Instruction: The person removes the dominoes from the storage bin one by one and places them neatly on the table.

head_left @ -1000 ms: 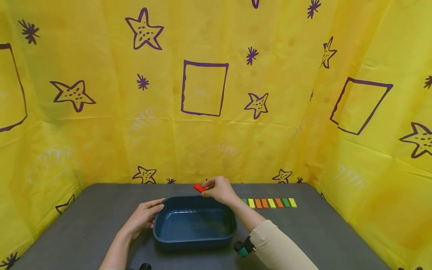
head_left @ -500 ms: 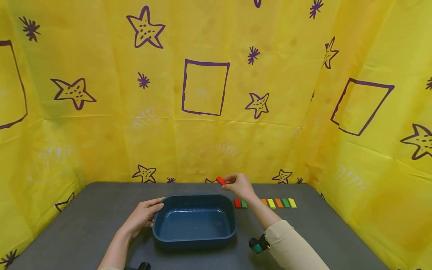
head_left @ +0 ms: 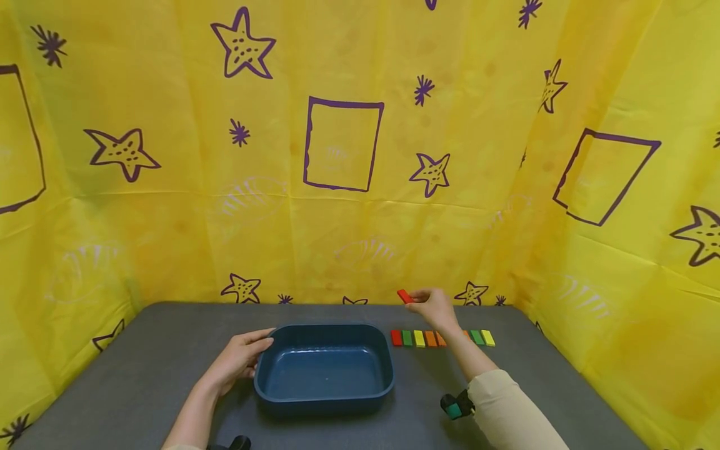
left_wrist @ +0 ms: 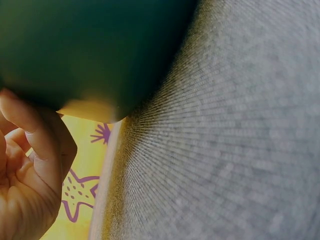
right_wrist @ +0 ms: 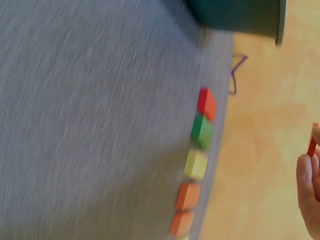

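Note:
My left hand (head_left: 242, 357) grips the left end of a dark blue plastic tub (head_left: 324, 374), fingers at its rim. In the left wrist view those fingers (left_wrist: 37, 130) bend against the tub's side wall (left_wrist: 95, 55). Raised above the table, my right hand (head_left: 435, 309) pinches a small red block (head_left: 404, 297) between thumb and fingers. Below it a row of similar blocks runs rightward from the tub, starting with a red block (head_left: 396, 338), a green block (head_left: 407, 338) and a yellow block (head_left: 419, 339). My right forearm hides part of that row.
The dark grey tabletop (head_left: 140, 375) carries the tub and the row. Yellow cloth (head_left: 337, 250) with purple stars and frames hangs behind and at both sides. At the row's right end lie a green block (head_left: 477, 337) and a yellow block (head_left: 487, 338).
My right hand has moved rightward with the red block, from over the tub's far rim to above the row, uncovering the row's left end. The left hand and tub have stayed put.

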Demonstrator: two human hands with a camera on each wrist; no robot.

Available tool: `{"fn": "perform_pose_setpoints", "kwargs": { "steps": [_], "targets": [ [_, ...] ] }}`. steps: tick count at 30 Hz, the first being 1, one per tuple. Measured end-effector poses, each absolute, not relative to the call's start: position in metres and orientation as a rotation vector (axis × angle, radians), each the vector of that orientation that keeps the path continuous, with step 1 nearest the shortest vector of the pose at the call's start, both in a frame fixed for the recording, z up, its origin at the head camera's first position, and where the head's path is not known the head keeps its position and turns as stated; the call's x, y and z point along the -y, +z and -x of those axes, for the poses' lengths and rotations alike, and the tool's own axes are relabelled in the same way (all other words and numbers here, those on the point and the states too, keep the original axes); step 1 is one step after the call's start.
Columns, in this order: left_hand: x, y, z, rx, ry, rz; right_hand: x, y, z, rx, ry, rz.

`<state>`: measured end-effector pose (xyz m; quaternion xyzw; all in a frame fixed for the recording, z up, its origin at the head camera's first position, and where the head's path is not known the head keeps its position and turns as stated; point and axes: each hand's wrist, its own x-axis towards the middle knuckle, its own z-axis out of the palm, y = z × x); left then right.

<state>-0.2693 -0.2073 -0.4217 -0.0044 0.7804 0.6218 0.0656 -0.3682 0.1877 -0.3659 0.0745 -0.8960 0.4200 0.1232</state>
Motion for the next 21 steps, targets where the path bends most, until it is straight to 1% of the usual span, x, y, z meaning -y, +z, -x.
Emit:
{"fn": "perform_pose_setpoints", "kwargs": {
  "steps": [11,21],
  "targets": [
    [0.208,-0.421,0.269,-2.355,1.874,0.007,-0.263,-0.366,0.369,2.627,1.062,0.036],
    [0.209,-0.421,0.269,-2.356,1.870,-0.015,-0.322,-0.391,0.369,2.610,1.052,0.319]
  ]
}}
